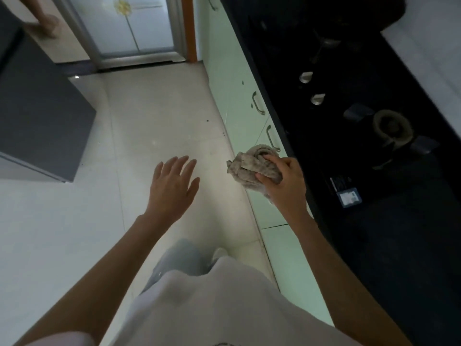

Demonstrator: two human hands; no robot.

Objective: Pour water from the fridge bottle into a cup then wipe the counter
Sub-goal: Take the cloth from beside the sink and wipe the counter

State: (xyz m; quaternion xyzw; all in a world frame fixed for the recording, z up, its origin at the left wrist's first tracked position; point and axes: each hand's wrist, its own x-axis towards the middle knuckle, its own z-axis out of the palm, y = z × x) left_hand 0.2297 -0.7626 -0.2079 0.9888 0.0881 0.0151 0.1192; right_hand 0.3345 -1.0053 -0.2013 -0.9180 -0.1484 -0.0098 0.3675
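Seen from the head camera, the right hand (284, 181) grips a crumpled grey cloth (252, 166) just beside the black counter's (399, 245) front edge — over pale green cabinet doors (237, 96) — while the left hand (172, 188) hangs over the tiled floor (154, 116), fingers spread and holding nothing.

Grey-beige cloth (252, 166), crumpled into a wad, gripped in right hand (284, 179), held in air just beside front edge of black glossy tabletop (399, 233). Cup and bottle can't be made out.
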